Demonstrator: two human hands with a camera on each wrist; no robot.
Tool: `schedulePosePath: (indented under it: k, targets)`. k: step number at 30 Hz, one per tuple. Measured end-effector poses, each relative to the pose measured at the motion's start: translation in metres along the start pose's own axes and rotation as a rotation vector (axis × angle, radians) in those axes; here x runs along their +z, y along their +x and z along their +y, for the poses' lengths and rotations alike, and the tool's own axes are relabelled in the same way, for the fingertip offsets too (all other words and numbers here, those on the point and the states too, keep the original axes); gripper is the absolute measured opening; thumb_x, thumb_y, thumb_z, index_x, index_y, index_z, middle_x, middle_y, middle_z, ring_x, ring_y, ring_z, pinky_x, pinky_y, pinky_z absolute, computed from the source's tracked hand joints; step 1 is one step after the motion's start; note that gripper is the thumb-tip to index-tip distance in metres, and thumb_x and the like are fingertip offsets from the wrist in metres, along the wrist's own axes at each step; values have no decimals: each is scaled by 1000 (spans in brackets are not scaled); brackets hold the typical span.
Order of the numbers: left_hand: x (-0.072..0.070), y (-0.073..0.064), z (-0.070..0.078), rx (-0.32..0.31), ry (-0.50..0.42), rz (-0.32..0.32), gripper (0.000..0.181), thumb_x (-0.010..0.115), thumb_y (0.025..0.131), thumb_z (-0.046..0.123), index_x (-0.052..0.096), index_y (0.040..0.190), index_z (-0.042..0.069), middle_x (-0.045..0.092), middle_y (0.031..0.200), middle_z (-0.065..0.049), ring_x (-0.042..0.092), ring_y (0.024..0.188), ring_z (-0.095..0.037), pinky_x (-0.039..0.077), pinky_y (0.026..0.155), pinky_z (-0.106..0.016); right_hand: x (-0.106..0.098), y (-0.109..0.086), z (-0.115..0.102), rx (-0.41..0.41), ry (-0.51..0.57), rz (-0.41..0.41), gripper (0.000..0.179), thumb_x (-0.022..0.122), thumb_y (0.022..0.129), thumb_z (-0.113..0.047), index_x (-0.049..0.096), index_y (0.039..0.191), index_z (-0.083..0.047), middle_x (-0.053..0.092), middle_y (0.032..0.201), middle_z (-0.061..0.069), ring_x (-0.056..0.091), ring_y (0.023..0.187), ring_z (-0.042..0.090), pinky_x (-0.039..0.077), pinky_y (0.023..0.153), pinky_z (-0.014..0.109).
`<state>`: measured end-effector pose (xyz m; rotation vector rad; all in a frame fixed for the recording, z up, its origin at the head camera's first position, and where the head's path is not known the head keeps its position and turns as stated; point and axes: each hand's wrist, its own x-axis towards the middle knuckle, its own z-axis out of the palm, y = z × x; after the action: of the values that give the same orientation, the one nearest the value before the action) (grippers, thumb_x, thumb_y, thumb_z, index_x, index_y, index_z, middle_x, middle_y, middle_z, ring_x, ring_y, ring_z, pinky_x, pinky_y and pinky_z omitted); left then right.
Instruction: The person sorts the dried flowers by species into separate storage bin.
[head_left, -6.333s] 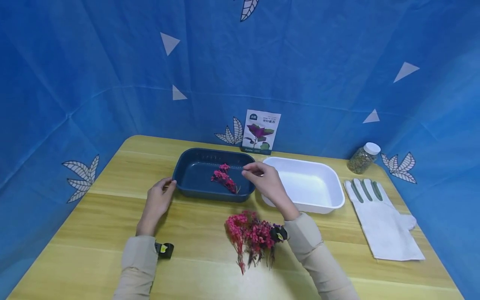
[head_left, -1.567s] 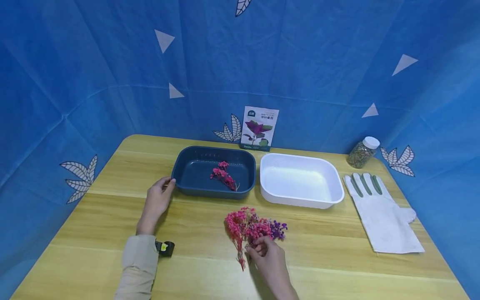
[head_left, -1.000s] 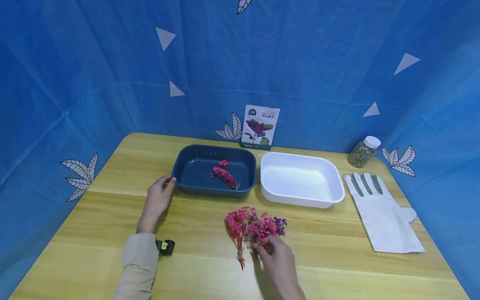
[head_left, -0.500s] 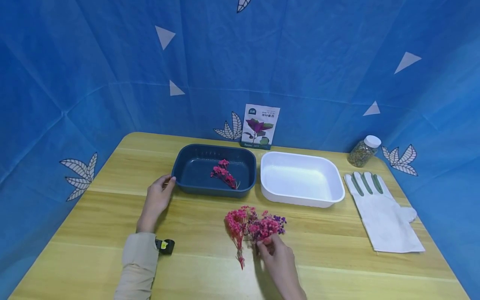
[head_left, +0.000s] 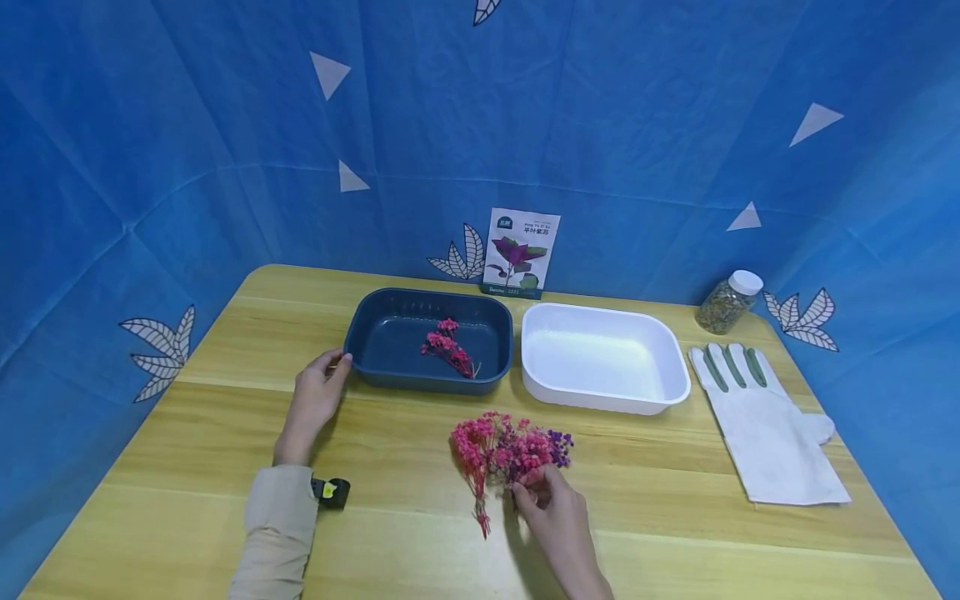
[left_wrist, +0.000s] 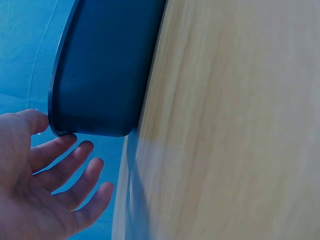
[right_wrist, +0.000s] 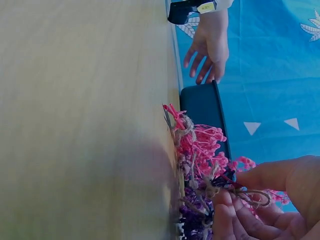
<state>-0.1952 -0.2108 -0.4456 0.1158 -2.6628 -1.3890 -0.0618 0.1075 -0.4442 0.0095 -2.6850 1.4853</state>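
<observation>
A dark blue plastic tub [head_left: 420, 383] holds a small sprig of pink dried flowers [head_left: 448, 348]. My left hand [head_left: 317, 400] is at its near left corner; in the left wrist view the thumb and index fingertip pinch the rim [left_wrist: 51, 100], other fingers spread. On the table in front lie bunches of dried flowers, one pink with red stems [head_left: 472, 450] and one purple [head_left: 559, 447]. Between them my right hand [head_left: 557, 521] pinches the stem end of another pink bunch [head_left: 527, 447]. A twine loop [right_wrist: 257, 198] shows at the fingertips in the right wrist view.
A white tub [head_left: 603, 358] stands right of the blue one. Behind them a seed packet [head_left: 519, 254] leans against the blue cloth backdrop [head_left: 637, 108]. At the right are a white-capped jar [head_left: 723, 308] and a white glove [head_left: 772, 442] with green finger stripes.
My right hand has come down from the blue tub's right rim to the flower bunches, then shifted slightly right with the pink bunch. My left hand has stayed at the blue tub's corner.
</observation>
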Motion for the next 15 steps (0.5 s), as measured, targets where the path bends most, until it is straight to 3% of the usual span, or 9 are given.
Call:
schedulePosePath:
  k: [7,15]
  targets:
    - [0,-1,-1,1,-1,-5,48,40,103,29,48,131,-9,55,125,-29,54,113,-40,44,97,-50,1,0,1,22,-14,-28,24,73,73,5,58,92,1,67,82,9,62,71,15,52,63,18]
    - [-1,-1,1,0,0,-4,48,40,103,28,47,132,-10,54,125,-29,54,113,-40,44,97,-50,2,0,0,38,21,-31,24,69,74,8,57,95,2,66,84,10,59,68,11,51,59,17]
